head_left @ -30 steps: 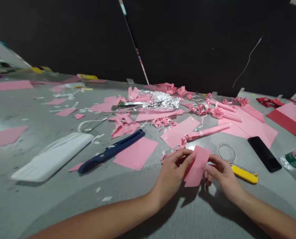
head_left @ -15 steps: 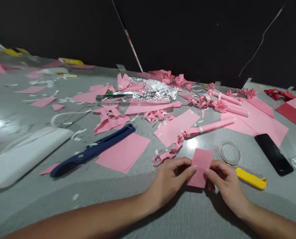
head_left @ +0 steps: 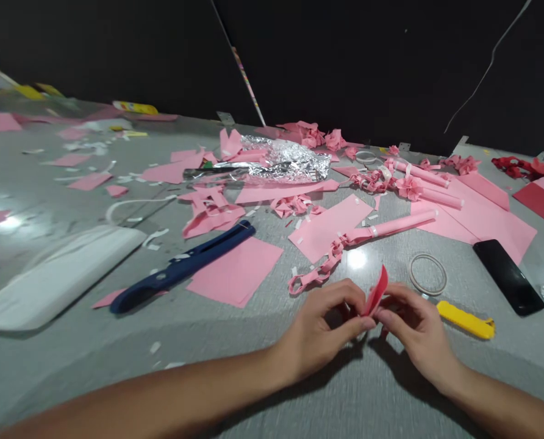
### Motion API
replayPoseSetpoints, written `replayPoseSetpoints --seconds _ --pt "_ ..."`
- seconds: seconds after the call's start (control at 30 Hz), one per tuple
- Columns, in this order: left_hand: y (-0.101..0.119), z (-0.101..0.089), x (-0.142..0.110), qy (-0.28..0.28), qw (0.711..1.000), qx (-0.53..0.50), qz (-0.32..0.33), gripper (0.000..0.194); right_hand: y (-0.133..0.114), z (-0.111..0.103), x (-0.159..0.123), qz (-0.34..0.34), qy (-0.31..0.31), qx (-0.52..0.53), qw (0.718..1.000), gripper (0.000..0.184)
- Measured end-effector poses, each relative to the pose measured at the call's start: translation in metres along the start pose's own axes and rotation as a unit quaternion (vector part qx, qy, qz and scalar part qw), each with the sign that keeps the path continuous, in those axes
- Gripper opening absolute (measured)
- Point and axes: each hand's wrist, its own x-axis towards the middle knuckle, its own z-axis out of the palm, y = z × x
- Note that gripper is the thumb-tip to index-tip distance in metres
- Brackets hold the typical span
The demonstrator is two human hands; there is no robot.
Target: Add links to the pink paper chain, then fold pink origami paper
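Note:
A small piece of pink paper (head_left: pixel 376 291) is pinched between both hands, bent lengthwise so that its edge faces me. My left hand (head_left: pixel 329 326) grips it from the left with thumb and index finger. From the right, my right hand (head_left: pixel 411 323) holds it the same way; its lower fingers are partly hidden. Just beyond the hands lies a pink paper chain (head_left: pixel 329 261) joined to a rolled pink paper tube (head_left: pixel 404 224). A roll of tape (head_left: pixel 427 274) and a yellow box cutter (head_left: pixel 466 319) lie right of my right hand.
On the grey table (head_left: pixel 235 402) are a dark blue stapler (head_left: pixel 180 268), pink sheets (head_left: pixel 239 271), a white pouch-like object (head_left: pixel 61 274), and a black phone (head_left: pixel 508 277). Crumpled clear wrapping (head_left: pixel 290 160), paper flowers (head_left: pixel 409 187) and scraps lie farther back, before a dark partition (head_left: pixel 345 61).
The pink paper was flat and facing me; now both hands have bent it lengthwise and brought their fingertips closer together. The view has shifted slightly.

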Motion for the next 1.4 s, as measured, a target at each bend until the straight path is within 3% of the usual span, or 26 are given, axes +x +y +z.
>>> replayPoseSetpoints --seconds 0.1,0.2,0.3,0.37,0.47,0.63,0.73,0.93,1.07,1.17,1.33,1.4 --pt "-0.001 0.001 0.003 -0.032 0.998 -0.042 -0.024 0.028 0.001 -0.003 -0.003 -0.004 -0.049 -0.015 0.999 0.035" --pt "-0.001 0.001 0.004 -0.050 0.996 -0.056 -0.047 0.036 0.002 -0.004 -0.004 -0.014 -0.059 -0.031 0.998 0.037" --pt "-0.002 0.001 0.001 -0.031 0.993 -0.083 -0.081 0.038 0.004 -0.003 -0.003 0.009 0.001 -0.039 0.999 0.036" --pt "-0.003 -0.001 -0.001 0.015 0.992 -0.087 -0.090 0.037 0.005 -0.003 -0.002 0.018 0.051 -0.040 0.998 0.039" --pt "-0.004 -0.003 -0.002 0.081 0.990 -0.073 -0.085 0.030 0.005 -0.003 0.000 0.013 0.064 -0.024 0.998 0.039" --pt "-0.006 -0.002 0.001 0.019 0.990 -0.054 -0.126 0.022 0.003 -0.004 0.000 0.024 0.069 -0.018 0.997 0.026" --pt "-0.006 -0.001 0.002 0.039 0.988 -0.057 -0.137 0.023 0.004 -0.006 0.001 0.027 0.076 0.001 0.997 0.021" --pt "-0.007 -0.002 0.005 0.103 0.982 -0.089 -0.129 0.013 0.014 -0.012 0.000 0.020 0.090 0.032 0.995 0.017" --pt "-0.014 -0.008 0.001 0.116 0.982 -0.088 -0.122 0.018 0.008 -0.015 -0.004 0.004 0.051 0.079 0.996 0.028" --pt "-0.014 -0.009 -0.003 0.108 0.989 -0.063 -0.078 0.023 -0.001 -0.012 -0.006 -0.013 0.020 0.086 0.996 0.033" --pt "-0.002 0.000 -0.008 0.056 0.995 0.059 -0.049 0.009 -0.007 -0.002 -0.002 0.062 0.044 0.001 0.997 0.018" --pt "0.000 0.002 -0.011 0.051 0.995 0.077 -0.038 0.014 -0.008 0.000 0.000 0.069 0.032 -0.028 0.997 0.018"
